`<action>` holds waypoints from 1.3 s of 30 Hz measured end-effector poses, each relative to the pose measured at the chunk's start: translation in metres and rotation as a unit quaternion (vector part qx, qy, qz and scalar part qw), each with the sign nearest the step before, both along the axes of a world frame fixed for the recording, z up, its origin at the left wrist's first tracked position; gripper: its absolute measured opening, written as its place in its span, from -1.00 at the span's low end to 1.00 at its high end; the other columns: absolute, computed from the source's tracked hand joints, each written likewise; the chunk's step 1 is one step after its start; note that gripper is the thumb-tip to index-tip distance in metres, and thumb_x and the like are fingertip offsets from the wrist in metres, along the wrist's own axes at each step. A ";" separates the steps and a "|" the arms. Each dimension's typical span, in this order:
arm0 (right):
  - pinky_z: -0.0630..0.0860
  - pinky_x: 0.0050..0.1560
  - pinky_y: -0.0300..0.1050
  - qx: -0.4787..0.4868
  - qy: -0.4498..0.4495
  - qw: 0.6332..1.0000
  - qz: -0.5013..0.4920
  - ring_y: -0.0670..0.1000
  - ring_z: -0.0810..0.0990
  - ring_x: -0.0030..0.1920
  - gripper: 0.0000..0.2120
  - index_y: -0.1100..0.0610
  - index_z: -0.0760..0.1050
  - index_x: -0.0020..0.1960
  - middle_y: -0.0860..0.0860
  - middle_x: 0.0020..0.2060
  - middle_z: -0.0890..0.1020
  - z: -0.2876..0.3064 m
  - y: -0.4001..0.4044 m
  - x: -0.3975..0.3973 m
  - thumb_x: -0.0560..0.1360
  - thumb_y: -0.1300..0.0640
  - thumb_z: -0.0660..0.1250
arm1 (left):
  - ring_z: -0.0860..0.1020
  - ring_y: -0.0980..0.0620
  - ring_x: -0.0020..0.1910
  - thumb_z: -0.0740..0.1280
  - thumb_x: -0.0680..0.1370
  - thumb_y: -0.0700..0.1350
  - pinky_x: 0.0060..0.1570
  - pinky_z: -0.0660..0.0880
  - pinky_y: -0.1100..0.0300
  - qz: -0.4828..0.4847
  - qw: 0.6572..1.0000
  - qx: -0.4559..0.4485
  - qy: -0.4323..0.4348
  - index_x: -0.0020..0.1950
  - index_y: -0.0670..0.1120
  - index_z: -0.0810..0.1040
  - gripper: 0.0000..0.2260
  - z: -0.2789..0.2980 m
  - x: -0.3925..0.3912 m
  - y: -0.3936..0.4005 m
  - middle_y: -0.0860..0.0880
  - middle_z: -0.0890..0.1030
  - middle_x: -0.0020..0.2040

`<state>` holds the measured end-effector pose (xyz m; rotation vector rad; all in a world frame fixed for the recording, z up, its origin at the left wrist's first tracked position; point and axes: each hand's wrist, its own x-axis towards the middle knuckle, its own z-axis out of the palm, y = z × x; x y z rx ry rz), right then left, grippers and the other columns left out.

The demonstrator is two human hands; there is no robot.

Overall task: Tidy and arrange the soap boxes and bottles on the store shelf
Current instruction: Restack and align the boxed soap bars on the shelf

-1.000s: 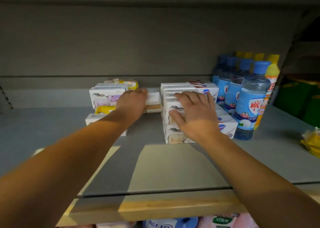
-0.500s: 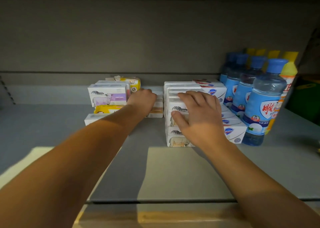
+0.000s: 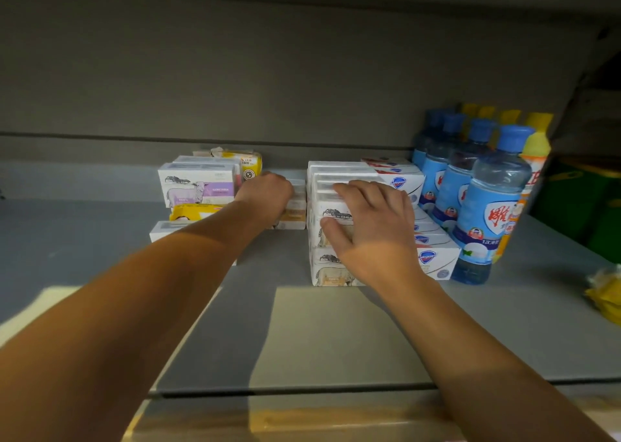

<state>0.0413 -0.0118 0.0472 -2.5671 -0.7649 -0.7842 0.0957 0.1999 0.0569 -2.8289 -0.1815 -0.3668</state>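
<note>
Head view: both arms are reaching onto the grey shelf.
Soap boxes: the white stack is sitting mid-shelf, just left of the blue-shield boxes.
Right hand: its grip is lying spread across the stack, thumb against the front.
Left hand: fingers are curling round the small box; it's pinching that one.
Bottles: the blue-capped row is standing right, yellow bottles just beside.
Far left: sheep-print boxes are waiting.

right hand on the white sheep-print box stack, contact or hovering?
Touching. In the head view the right hand lies on the stack of white soap boxes, fingers spread over the top boxes and thumb against the front face, no gap visible.
</note>
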 end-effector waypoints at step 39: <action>0.42 -0.06 -0.46 0.236 0.154 0.935 0.217 -0.02 0.51 0.10 -0.70 -0.01 0.46 0.00 -0.04 0.10 0.45 -0.054 0.150 -0.050 0.45 0.34 0.39 | 0.57 0.19 -0.01 0.39 0.52 -0.05 -0.01 0.46 0.35 -0.027 0.838 -0.508 -0.197 0.37 0.10 0.42 -0.57 -0.054 -0.213 0.113 0.18 0.59 0.09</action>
